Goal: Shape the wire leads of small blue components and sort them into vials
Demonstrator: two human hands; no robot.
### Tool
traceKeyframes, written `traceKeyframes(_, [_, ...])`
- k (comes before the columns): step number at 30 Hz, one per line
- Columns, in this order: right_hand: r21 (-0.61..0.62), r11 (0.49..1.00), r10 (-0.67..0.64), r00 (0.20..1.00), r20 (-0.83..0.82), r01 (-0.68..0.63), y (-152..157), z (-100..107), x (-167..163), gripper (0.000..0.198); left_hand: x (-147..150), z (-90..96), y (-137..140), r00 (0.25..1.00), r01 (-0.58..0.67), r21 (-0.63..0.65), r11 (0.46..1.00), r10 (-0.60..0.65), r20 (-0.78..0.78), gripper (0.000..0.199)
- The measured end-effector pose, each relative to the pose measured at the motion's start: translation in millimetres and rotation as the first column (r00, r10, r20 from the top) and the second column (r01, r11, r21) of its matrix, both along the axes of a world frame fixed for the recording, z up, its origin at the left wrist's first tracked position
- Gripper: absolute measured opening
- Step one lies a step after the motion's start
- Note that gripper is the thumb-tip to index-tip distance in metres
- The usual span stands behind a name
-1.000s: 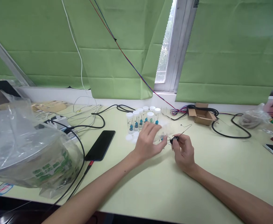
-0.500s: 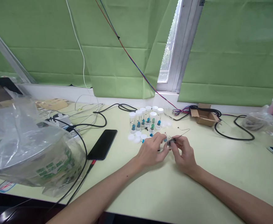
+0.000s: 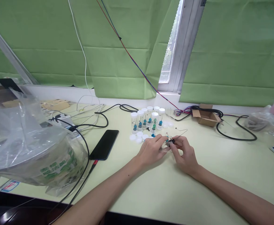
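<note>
A small black part [image 3: 171,141] sat just right of centre in the lower half of the frame, pinched at the tips of the right hand's [image 3: 185,154] thumb and fingers; that grip was closed on it. A thin bent wire [image 3: 183,132] reached up and to the right from the part, its dark tip above the fingers. The left hand [image 3: 151,150] came in from the lower left, its fingertips just beside the black part and its grip closed on a clear plastic piece [image 3: 165,150], mostly hidden by the fingers, so its shape could not be told.

Beyond the left hand, at the middle of the frame, white-capped clear vials [image 3: 140,124] stood upright in a cluster, most with blue pieces inside and one front vial with green. Loose white caps [image 3: 139,140] lay in front of them, and a small blue piece [image 3: 153,135] lay near the left fingers. Left of these, a dark-screened smartphone [image 3: 104,144] rested on the pale worktop [image 3: 137,193]. A bulky clear plastic bag with green print [image 3: 57,164] filled the lower left. An open cardboard box [image 3: 206,119] stood right of centre, below green curtains [image 3: 122,62] that covered most of the upper frame.
</note>
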State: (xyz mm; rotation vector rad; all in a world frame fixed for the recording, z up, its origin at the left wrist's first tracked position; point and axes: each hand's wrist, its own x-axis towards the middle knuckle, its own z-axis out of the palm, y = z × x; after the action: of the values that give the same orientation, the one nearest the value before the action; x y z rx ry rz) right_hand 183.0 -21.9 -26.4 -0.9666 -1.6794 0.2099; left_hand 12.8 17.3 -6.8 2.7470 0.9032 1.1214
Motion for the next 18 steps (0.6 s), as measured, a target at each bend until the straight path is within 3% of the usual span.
traceKeyframes(7, [0.004, 1.000, -0.007, 1.000, 0.025, 0.007, 2.2, 2.6, -0.8, 0.015, 3.0, 1.0, -4.5, 0.999, 0.029, 0.019, 0.999, -0.030, 0.030, 0.018])
traceKeyframes(18, [-0.099, 0.995, 0.004, 0.996, -0.086, -0.012, 9.1, 4.0, 5.5, 0.020, -0.1, 2.1, 2.6, 0.995, -0.061, -0.116, 0.991, 0.069, 0.065, 0.010])
